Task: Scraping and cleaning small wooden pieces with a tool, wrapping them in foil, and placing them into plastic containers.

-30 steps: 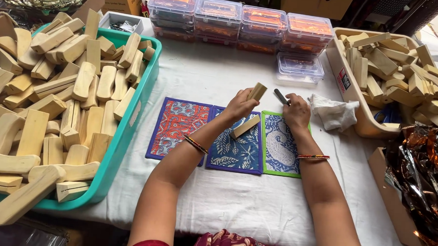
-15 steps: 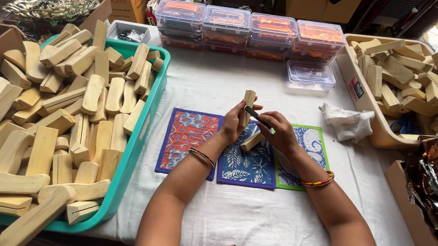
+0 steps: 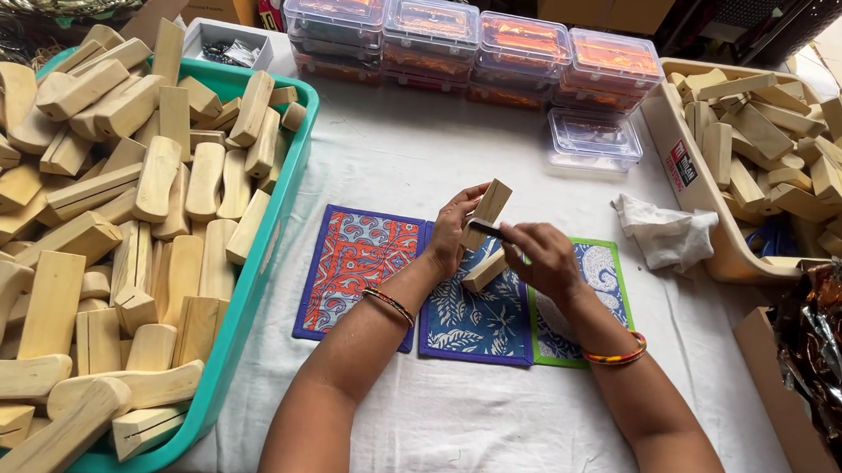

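My left hand grips a pale wooden block, holding it upright over the patterned cloth mats. A second wooden piece shows just below, between my hands. My right hand pinches a small dark tool whose tip rests against the block's side. Beneath the hands lie three printed mats: a red and blue one, a blue leaf one and a green-edged one.
A teal tray heaped with wooden blocks fills the left. A cream bin of similar blocks stands at the right. Clear lidded boxes with orange contents line the back. A crumpled white cloth and shiny foil wrappers lie at the right.
My right hand has come left from over the green-edged mat to meet the block, bringing the dark tool against it. The left hand has raised the block more upright.
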